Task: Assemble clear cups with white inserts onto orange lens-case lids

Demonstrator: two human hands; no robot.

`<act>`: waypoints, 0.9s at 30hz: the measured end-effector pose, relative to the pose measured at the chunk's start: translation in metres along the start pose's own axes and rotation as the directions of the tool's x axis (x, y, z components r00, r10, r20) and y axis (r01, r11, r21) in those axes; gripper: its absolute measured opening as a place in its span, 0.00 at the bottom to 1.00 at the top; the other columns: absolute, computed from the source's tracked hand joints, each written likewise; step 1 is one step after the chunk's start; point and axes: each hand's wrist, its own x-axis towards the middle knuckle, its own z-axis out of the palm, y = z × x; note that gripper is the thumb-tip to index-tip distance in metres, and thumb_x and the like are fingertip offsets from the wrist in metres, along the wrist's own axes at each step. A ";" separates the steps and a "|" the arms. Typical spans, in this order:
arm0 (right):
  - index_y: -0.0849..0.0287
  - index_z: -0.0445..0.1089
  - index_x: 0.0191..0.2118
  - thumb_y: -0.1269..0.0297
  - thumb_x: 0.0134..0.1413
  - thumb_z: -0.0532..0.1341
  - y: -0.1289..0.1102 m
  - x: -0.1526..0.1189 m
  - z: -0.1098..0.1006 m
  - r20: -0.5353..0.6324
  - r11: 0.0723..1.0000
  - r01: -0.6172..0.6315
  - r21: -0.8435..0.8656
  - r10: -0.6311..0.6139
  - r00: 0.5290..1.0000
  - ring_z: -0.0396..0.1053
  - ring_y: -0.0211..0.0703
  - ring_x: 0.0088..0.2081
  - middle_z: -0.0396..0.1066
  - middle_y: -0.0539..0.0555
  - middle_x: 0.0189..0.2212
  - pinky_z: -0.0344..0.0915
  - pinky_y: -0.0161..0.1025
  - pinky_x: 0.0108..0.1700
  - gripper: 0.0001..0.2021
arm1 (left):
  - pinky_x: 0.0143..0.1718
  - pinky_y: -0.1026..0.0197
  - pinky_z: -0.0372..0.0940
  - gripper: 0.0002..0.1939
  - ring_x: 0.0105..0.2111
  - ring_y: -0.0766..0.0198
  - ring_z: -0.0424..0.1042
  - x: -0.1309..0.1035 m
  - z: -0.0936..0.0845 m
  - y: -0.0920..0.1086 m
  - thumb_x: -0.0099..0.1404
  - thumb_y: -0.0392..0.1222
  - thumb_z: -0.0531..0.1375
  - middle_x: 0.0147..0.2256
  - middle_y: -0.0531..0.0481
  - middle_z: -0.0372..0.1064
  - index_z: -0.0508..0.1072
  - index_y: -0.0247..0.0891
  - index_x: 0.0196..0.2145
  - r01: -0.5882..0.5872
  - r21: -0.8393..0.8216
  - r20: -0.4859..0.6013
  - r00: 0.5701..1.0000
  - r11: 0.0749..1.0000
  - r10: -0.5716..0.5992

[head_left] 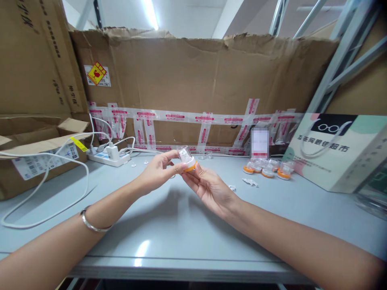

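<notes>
Above the middle of the table, both hands meet on a small piece with a clear cover, a white body and an orange base (188,161). My left hand (161,167) pinches it from the left with thumb and fingers. From the right and below, my right hand (210,185) grips the orange base between thumb and fingertips. The piece is tilted, and fingers cover part of its rim. Several similar clear-topped pieces with orange bases (267,171) stand in a cluster to the right. Small white parts (250,183) lie in front of them.
A white power strip (109,157) with looping white cables (87,177) lies at left beside an open cardboard box (39,149). A large cardboard sheet (181,76) walls off the back. At right stand a paper bag (323,161) and a metal shelf post (340,68).
</notes>
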 end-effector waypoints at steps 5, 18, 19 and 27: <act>0.64 0.72 0.38 0.66 0.49 0.63 0.000 0.001 -0.001 -0.011 1.000 -0.012 -0.008 0.012 1.000 0.70 0.36 0.42 0.74 0.53 0.37 0.62 0.35 0.54 0.10 | 0.45 0.57 0.62 0.16 0.45 0.57 0.68 0.000 -0.001 -0.001 0.61 0.46 0.57 0.46 0.45 0.69 0.70 0.38 0.45 0.006 0.038 -0.016 1.000 0.999 -0.005; 0.63 0.72 0.35 0.68 0.48 0.63 0.001 0.000 0.000 -0.064 1.000 0.024 -0.020 -0.025 0.998 0.69 0.37 0.44 0.73 0.53 0.37 0.58 0.37 0.56 0.07 | 0.47 0.56 0.60 0.13 0.44 0.57 0.67 0.001 0.003 0.003 0.59 0.47 0.58 0.41 0.46 0.71 0.72 0.37 0.38 -0.021 0.289 -0.151 0.986 0.957 0.068; 0.62 0.72 0.35 0.68 0.48 0.63 0.001 0.000 0.001 -0.064 0.999 0.026 -0.018 -0.027 0.998 0.69 0.36 0.43 0.73 0.53 0.38 0.59 0.37 0.56 0.07 | 0.47 0.56 0.60 0.13 0.44 0.57 0.67 0.001 0.004 0.004 0.59 0.47 0.58 0.40 0.46 0.71 0.72 0.37 0.38 -0.022 0.299 -0.159 0.985 0.954 0.072; 0.63 0.72 0.36 0.68 0.48 0.63 -0.002 -0.003 0.006 -0.093 0.999 0.038 -0.001 -0.038 0.995 0.69 0.36 0.43 0.73 0.54 0.38 0.59 0.37 0.56 0.07 | 0.43 0.58 0.62 0.15 0.44 0.56 0.67 0.000 0.008 0.006 0.58 0.48 0.59 0.42 0.45 0.71 0.72 0.36 0.39 0.001 0.252 -0.195 0.980 0.968 0.050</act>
